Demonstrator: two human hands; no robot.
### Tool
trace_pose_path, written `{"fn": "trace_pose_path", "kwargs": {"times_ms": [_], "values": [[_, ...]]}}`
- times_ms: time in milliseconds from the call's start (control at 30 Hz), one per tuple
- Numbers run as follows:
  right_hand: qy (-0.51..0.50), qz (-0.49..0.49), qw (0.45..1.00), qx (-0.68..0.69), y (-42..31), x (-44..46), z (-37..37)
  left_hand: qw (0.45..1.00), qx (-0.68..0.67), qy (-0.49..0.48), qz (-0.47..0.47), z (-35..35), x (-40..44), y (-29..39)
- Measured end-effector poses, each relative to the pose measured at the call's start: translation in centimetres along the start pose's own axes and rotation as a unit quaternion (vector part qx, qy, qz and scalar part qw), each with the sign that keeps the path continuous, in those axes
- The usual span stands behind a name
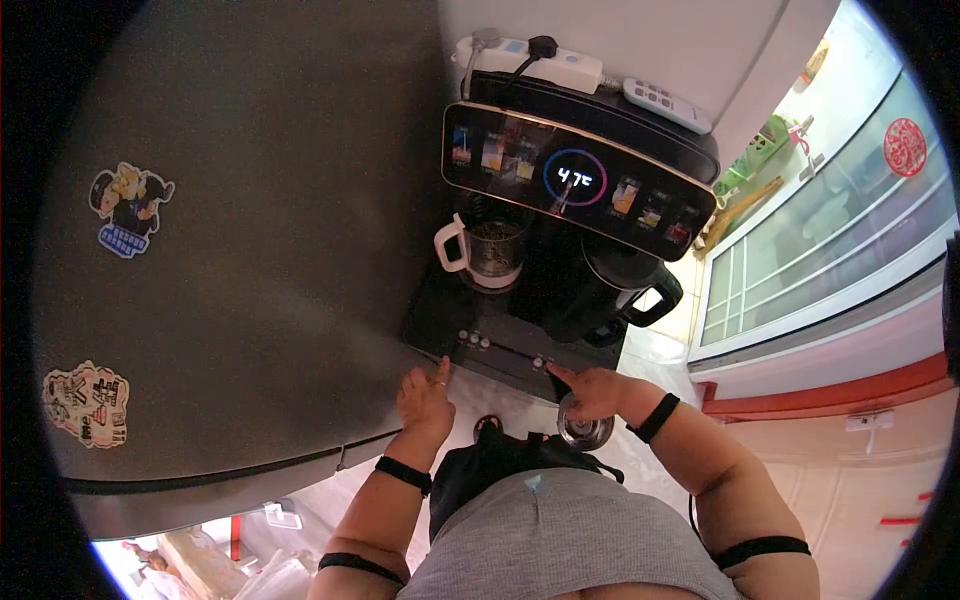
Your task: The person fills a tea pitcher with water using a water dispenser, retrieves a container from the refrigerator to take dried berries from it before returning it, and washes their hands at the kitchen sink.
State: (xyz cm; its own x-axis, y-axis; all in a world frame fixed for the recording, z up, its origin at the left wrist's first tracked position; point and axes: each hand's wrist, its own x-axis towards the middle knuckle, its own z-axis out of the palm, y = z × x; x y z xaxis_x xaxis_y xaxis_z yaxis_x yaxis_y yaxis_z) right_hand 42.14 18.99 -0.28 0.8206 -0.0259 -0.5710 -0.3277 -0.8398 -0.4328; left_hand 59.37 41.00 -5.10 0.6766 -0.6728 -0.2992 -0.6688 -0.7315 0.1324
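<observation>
Dispenser (590, 172) on, glass jug (497, 252) seated fwd.-left of R hand (592, 390) (clasping clear round item (588, 432)), L hand (426, 404) half-curled, empty, btn. (538, 362) press unconfirmed.

Glass door (805, 250) (round red decal (905, 147)) — two stickers (131, 208) on a fridge (270, 250).

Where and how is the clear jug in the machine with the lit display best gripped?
Probably by its white handle, from the left with the left hand: the loop juts leftward from the clear jug, and that hand holds nothing visible. The dark panel alongside may leave little room.
</observation>
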Motion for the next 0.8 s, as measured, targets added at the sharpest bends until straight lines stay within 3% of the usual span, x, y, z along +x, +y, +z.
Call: {"fn": "trace_pose_path", "kwargs": {"times_ms": [133,300,367,433,467,567,600,633,667,700,800], "values": [[-0.006,0.005,0.999,0.04,0.5,-1.3,-0.9,1.0,0.003,0.024,0.014,0.1,0.1,-0.3],[0.099,0.003,0.965,0.243,4.9,-5.9,0.0,0.998,-0.022,0.019,0.049,-1.6,0.1,1.4],[0.138,0.035,0.931,0.335,7.1,-8.1,1.6,0.99,-0.019,0.103,0.1,-0.4,0.5,1.4],[0.146,0.167,0.876,0.428,7.6,-10.5,2.4,0.99,-0.011,0.102,0.098,0.3,1.3,1.4],[0.148,0.167,0.876,0.428,9.2,-11.3,4.2,0.99,-0.004,0.101,0.096,0.4,1.5,1.4],[0.31,0.271,0.825,0.387,14.2,-12.3,12.1,0.995,-0.009,0.043,0.084,-1.3,1.9,2.4],[0.33,0.318,0.81,0.365,18.1,-12.3,17.1,0.995,-0.008,0.043,0.088,-1.1,2.1,2.5],[0.331,0.359,0.782,0.388,16.9,-13.3,17.9,0.995,-0.005,0.057,0.085,-0.8,2.4,2.6],[0.331,0.424,0.765,0.355,17.7,-13.9,20.6,0.994,-0.001,0.071,0.082,-0.7,2.6,2.7],[0.375,0.436,0.785,0.233,20.4,-14.3,25.8,0.994,0.0,0.072,0.085,-0.8,2.8,2.9],[0.294,0.529,0.754,0.254,16.2,-17.5,26.3,0.996,0.029,0.038,0.079,-1.3,3.1,3.0]]}}
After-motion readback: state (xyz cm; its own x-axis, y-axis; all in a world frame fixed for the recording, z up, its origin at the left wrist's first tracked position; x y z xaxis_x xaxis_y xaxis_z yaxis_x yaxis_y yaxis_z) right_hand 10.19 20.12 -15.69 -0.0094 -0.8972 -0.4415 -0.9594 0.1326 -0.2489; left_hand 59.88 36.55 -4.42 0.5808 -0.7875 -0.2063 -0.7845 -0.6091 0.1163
